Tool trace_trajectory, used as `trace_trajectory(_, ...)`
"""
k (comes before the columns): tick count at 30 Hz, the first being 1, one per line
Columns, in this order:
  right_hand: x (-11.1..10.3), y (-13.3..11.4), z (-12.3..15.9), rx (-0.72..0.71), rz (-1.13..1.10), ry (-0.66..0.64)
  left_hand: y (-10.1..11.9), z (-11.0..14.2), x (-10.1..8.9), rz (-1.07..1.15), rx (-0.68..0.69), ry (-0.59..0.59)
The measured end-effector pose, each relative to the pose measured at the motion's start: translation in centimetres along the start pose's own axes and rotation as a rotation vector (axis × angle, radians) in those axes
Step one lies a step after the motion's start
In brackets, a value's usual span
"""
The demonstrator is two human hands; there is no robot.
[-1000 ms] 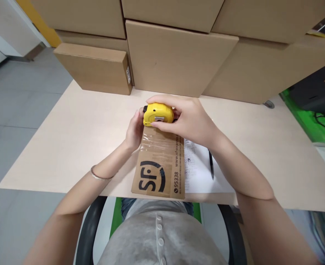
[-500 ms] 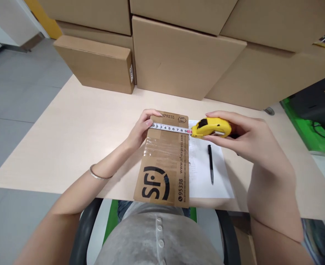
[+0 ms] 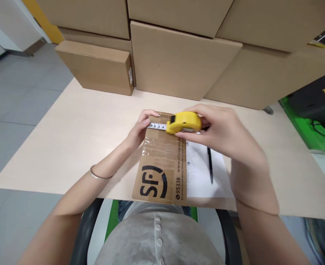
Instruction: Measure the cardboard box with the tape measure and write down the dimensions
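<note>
A brown cardboard box (image 3: 162, 156) printed with black SF lettering lies at the front of the table. My left hand (image 3: 139, 129) grips its far left edge, the thumb pressing the metal tip of the measuring blade (image 3: 157, 126) against that edge. In my right hand (image 3: 223, 129) is a yellow tape measure (image 3: 185, 122), its case held above the box's far right part. Only a short length of blade shows, with figures up to about 4. The case hides some of the printing.
Under the box's right side is a white sheet of paper (image 3: 206, 180) with a black pen (image 3: 210, 165) on it. Large cartons (image 3: 179, 62) stand stacked along the table's back, and a flatter carton (image 3: 96, 70) stands at back left. A green surface (image 3: 317, 130) lies at far right.
My right hand has moved left with the tape measure, from beyond the box's right edge to above the box. The exposed blade has shortened from about 10 to about 4. My left hand keeps its grip.
</note>
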State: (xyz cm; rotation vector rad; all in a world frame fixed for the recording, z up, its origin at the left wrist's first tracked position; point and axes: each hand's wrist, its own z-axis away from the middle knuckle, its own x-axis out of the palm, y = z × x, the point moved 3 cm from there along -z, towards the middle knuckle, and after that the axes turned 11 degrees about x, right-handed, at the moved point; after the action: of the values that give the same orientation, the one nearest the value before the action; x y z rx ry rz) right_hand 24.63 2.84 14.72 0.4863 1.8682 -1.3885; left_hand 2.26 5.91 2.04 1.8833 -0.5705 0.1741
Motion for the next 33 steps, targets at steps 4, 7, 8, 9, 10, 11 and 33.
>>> trace_trajectory(4,3.5,-2.7,-2.2,-0.162,0.105,-0.026,0.2,-0.5,-0.1,-0.017,0.033,-0.009)
trace_trajectory(7,4.5,-3.0,-2.3,-0.182,0.087,-0.019,1.4,0.3,-1.3,-0.156,0.101,-0.019)
trace_trajectory(8,4.3,-2.5,-2.2,-0.156,0.044,0.016,2.0,1.1,-1.8,-0.250,0.147,-0.034)
trace_trajectory(9,3.9,-1.8,-2.0,-0.106,-0.022,0.068,2.7,2.1,-2.4,-0.360,0.201,-0.053)
trace_trajectory(10,3.4,-0.7,-1.9,-0.032,-0.119,0.135,3.5,3.3,-2.8,-0.471,0.248,-0.087)
trace_trajectory(11,2.8,0.6,-1.8,0.062,-0.241,0.196,4.2,4.7,-3.1,-0.571,0.306,-0.126)
trace_trajectory(33,1.3,5.1,3.9,0.586,-0.585,0.127,6.0,8.1,-1.5,-0.226,-0.095,0.393)
